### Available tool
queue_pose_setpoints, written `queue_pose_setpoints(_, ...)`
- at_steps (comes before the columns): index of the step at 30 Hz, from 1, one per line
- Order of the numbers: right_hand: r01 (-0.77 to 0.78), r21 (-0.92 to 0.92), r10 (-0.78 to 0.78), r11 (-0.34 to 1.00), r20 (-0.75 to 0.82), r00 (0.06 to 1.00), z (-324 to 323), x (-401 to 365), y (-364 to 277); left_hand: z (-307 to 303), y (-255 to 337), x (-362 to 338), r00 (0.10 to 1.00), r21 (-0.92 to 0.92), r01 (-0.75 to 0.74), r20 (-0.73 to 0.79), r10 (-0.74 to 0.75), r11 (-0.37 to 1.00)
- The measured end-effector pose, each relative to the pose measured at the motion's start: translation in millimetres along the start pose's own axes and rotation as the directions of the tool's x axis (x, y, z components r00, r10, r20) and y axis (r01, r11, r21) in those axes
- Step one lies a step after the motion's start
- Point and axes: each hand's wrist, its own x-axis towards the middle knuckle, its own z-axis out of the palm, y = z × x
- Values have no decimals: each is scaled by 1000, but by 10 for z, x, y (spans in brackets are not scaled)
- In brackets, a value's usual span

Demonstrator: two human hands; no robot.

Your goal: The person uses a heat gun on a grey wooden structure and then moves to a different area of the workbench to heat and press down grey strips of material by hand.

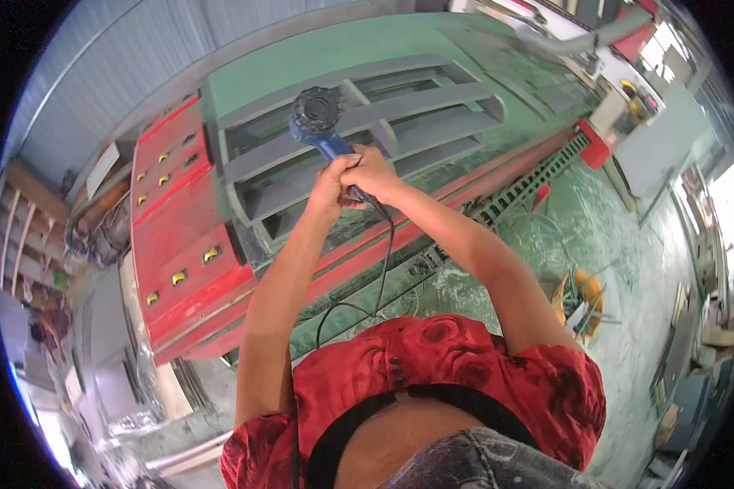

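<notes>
Both hands grip the handle of a blue corded power sander (332, 144) with a round dark head. My left hand (326, 187) is wrapped round the rear of the handle. My right hand (373, 174) closes over it from the right, its fingers overlapping the left ones. The sander's head overlaps the slats of a grey slatted panel (269, 156), which lies flat on the green top of a red machine bed (261, 77). From the handle's rear, a black cord (389, 259) hangs down past the bed's front edge toward my body.
Yellow-and-black fittings (179, 278) line the red left end of the bed. A black cable chain (538, 181) runs along its near side. Right of it, a yellow object (589, 292) with loose scraps lies on the dusty green floor. Machinery with a grey hose (603, 37) stands at the far right.
</notes>
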Motion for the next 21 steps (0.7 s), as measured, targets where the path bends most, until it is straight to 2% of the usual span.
queue_pose_setpoints(2, -37, 9, 38, 999, -34, 999, -77, -60, -73, 83, -11, 34, 1000, -4, 7, 24, -7, 1000)
queue_pose_setpoints(7, 3, -67, -12, 998, -125, 992, -348, -65, -13, 345, -29, 170, 999, -30, 0, 54, 1, 1000)
queue_pose_setpoints(10, -28, -8, 27, 1000, -120, 992, -475, -80, 1, 488, -20, 206, 998, -30, 16, 63, -14, 999)
queue_pose_setpoints(13, -24, -68, 18, 997, -94, 995, -580, -112, -7, 535, -53, 288, 996, -4, 41, 76, -41, 999)
queue_pose_setpoints(18, -41, -43, 32, 998, -179, 983, -593, -146, 64, 540, -175, 342, 993, 2, 62, 98, -62, 998)
queue_pose_setpoints(20, -44, -211, 16, 976, -133, 991, -589, -183, 136, 458, -275, 391, 996, -33, 45, 75, -42, 998)
queue_pose_setpoints(21, -16, -243, -24, 970, -161, 987, -570, -229, 177, 406, -331, 415, 993, -7, 73, 97, -72, 997)
